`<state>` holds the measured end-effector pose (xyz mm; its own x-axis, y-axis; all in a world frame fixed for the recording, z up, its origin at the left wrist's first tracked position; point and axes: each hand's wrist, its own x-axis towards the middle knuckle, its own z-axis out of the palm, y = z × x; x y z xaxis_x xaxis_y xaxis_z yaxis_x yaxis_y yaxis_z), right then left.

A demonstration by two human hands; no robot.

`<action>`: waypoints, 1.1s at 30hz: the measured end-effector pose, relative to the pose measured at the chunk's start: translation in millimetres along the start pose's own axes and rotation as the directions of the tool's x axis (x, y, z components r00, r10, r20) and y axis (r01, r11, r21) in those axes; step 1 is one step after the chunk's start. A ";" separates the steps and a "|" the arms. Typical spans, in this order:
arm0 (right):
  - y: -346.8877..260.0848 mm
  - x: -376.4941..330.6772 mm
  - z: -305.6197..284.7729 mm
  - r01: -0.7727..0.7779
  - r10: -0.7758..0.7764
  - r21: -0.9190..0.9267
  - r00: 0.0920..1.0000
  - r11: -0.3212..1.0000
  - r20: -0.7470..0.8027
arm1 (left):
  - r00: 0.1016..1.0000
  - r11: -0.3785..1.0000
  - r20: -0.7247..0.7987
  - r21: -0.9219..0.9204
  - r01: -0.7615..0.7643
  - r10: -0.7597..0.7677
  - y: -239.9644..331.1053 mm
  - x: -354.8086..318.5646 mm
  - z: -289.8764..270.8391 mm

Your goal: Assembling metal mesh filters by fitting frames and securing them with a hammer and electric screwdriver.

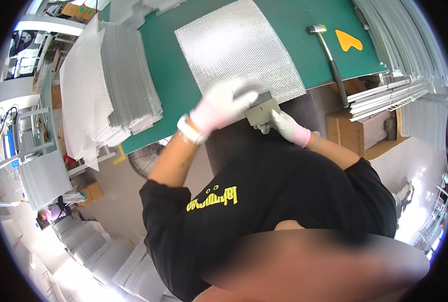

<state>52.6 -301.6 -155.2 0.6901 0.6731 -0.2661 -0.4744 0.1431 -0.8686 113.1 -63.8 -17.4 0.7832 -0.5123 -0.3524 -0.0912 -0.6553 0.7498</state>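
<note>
White gloves with pink cuffs cover both my hands. My left hand point(228, 104) is a little blurred, its fingers stretched out over the near edge of a silvery mesh sheet point(234, 45) and close to a grey-green block point(262, 112) with a darker far edge. Whether those fingertips touch the block I cannot tell. At the block's right side, my right hand point(287, 127) grips it, thumb on top; its other fingers are partly hidden. The block's exact kind is unclear. The mesh sheet lies flat on the green tabletop point(171, 73), just beyond my hands.
A tall stack of mesh sheets point(128, 75) stands at the left. To the right lie a hammer point(329, 58) with a black handle and an orange scraper point(348, 41). White strips point(385, 98) and a cardboard box point(345, 133) are farther right. A floor fan point(146, 158) stands below the table.
</note>
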 end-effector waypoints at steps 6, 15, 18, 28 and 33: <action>-14.5 -25.6 8.8 0.166 -0.111 0.051 0.829 0.985 -0.548 | 0.892 0.692 -0.223 0.711 -0.128 0.394 -8.3 61.9 40.9; -34.8 -19.4 -21.9 0.031 0.037 0.112 0.829 0.993 -0.557 | 0.897 0.755 -0.353 0.655 0.036 0.264 13.4 49.9 85.9; -33.2 -32.7 -7.4 0.127 -0.005 0.156 0.790 0.980 -0.613 | 0.919 0.768 -0.326 0.639 0.039 0.224 22.2 43.0 93.3; -15.9 -31.8 -13.8 0.197 -0.099 0.075 0.746 0.977 -0.659 | 0.917 0.782 -0.330 0.622 0.032 0.224 27.9 40.1 100.3; -13.6 -32.8 -15.1 0.175 -0.104 0.047 0.759 0.984 -0.642 | 0.905 0.777 -0.343 0.629 0.023 0.251 23.4 40.6 102.1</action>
<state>44.6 -336.6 -141.0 0.9245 0.0303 -0.3799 -0.3717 0.2922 -0.8812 79.9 -156.6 -71.3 0.8970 -0.4377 0.0619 -0.4399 -0.8701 0.2222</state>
